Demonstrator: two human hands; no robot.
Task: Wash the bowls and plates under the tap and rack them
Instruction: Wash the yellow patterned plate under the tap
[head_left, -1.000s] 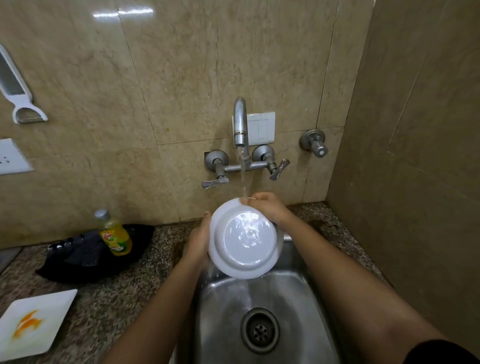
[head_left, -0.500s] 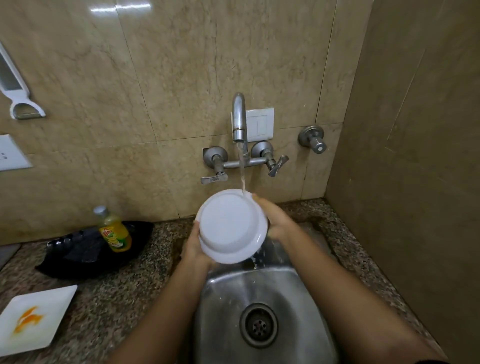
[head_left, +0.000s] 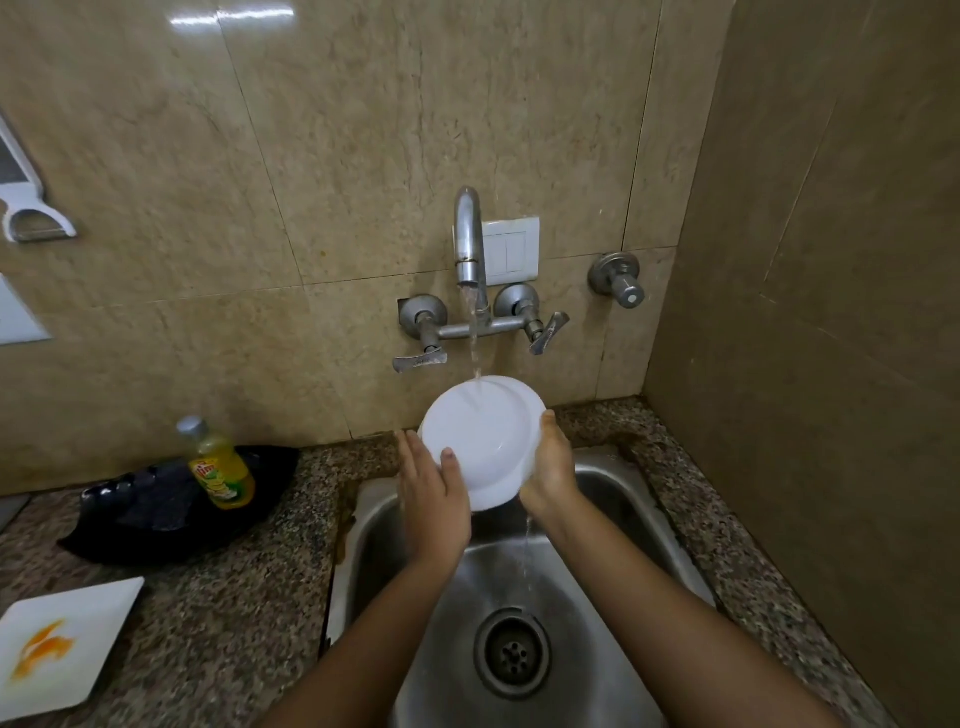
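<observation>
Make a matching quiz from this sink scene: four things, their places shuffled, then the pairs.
1. round white bowl
2. yellow dish soap bottle
3. square white plate with orange smears
4. steel tap

A. on the speckled stone counter, far left
B. on the tiled wall, running
C. held by left hand and right hand over the steel sink
D. on the black tray

Pairs: 1-C, 2-D, 3-A, 4-B.

Both forearms bare, stretched forward and converging. My left hand (head_left: 434, 501) grips the bowl (head_left: 480, 431) at its left rim, thumb laid on the near face. My right hand (head_left: 553, 467) clamps the right rim, its fingers hidden behind.
</observation>
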